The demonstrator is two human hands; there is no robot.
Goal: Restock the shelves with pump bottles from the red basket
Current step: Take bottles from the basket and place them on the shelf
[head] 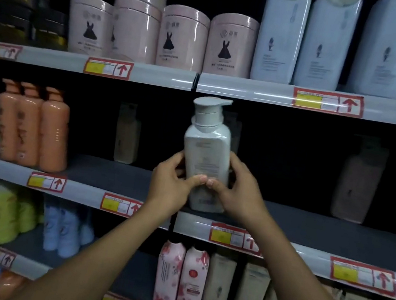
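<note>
Head view shows the person holding a white pump bottle [205, 161] upright at the front edge of the middle shelf [121, 177]. The left hand [172, 179] and right hand [240, 187] both curl around its lower body, one on each side, thumbs nearly touching on the label. The bottle's base seems to rest on the shelf board, just behind the price rail [235, 237]. To do this well, I think the hands should push it straight back with the pump kept upright, then let go together. The red basket is not visible.
</note>
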